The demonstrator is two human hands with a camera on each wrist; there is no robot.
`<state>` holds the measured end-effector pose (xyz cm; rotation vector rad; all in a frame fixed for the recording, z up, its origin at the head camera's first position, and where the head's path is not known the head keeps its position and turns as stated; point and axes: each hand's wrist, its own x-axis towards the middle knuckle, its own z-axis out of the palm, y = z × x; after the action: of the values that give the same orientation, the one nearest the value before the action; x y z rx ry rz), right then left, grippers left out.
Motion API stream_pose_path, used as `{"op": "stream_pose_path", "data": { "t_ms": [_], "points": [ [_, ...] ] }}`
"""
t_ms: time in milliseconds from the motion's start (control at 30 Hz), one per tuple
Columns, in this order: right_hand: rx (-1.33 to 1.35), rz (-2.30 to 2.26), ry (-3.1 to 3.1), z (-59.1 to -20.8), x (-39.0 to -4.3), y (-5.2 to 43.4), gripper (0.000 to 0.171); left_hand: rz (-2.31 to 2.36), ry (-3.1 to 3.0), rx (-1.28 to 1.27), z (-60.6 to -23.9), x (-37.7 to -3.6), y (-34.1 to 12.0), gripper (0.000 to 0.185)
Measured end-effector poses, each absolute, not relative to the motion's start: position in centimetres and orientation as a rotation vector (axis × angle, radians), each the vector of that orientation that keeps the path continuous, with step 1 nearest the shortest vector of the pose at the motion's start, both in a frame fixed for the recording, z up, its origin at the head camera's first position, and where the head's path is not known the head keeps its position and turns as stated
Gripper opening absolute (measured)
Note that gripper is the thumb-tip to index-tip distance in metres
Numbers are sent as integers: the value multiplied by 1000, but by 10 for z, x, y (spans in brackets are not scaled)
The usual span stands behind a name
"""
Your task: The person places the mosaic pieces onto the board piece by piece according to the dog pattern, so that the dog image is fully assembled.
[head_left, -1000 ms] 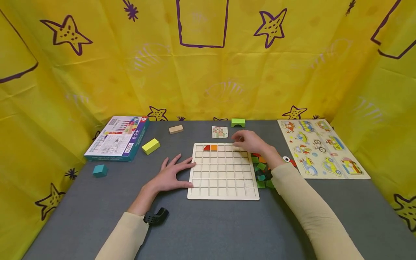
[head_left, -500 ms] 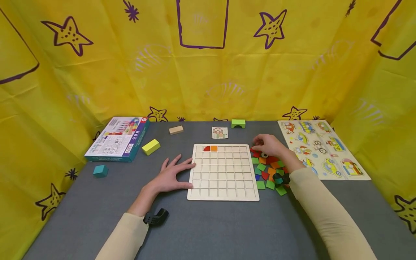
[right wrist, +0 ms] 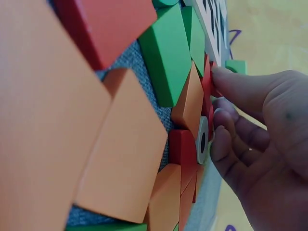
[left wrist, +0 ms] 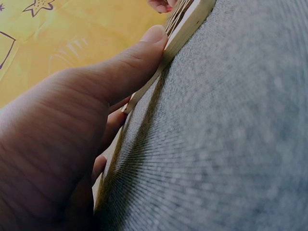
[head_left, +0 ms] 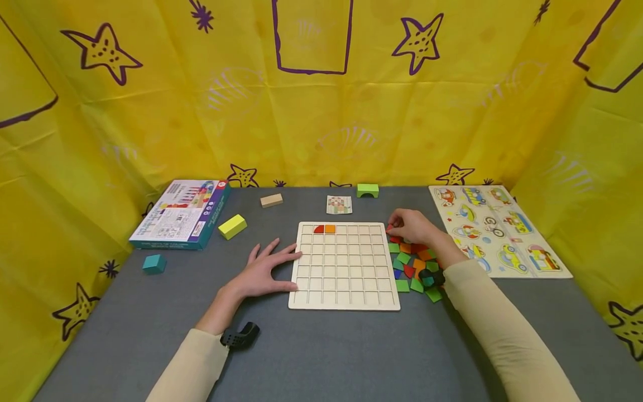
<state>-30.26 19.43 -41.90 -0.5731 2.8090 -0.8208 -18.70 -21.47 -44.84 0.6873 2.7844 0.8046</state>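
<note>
A wooden grid board (head_left: 344,279) lies mid-table with a red quarter-circle tile (head_left: 318,229) and an orange tile (head_left: 330,228) in its top row. My left hand (head_left: 266,272) lies flat on the table, fingers spread, and its thumb (left wrist: 139,53) touches the board's left edge (left wrist: 192,21). My right hand (head_left: 409,226) hovers at the far end of a pile of coloured tiles (head_left: 414,263) right of the board. Its thumb and fingertips pinch a red tile (right wrist: 208,82), which also shows at the fingertips (head_left: 389,228). A white eye disc (right wrist: 202,139) lies by the fingers.
A game box (head_left: 181,215), yellow block (head_left: 233,226) and teal cube (head_left: 153,263) lie at the left. A tan block (head_left: 272,200), pattern card (head_left: 339,205) and green arch (head_left: 368,190) sit behind the board. A vehicle puzzle (head_left: 497,229) lies right. Yellow curtains enclose the table.
My right hand left the board's top right corner, moved right onto the tile pile and now pinches a red tile. The left hand has stayed put.
</note>
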Motion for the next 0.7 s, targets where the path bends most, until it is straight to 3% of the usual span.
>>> {"op": "stream_pose_path", "data": {
  "t_ms": [267, 700],
  "points": [
    [-568, -954, 2847, -418, -303, 194, 8, 814, 2774, 694, -447, -187, -215, 83],
    [-600, -1143, 2788, -412, -308, 174, 8, 810, 2781, 690, -447, -186, -215, 83]
  ]
}}
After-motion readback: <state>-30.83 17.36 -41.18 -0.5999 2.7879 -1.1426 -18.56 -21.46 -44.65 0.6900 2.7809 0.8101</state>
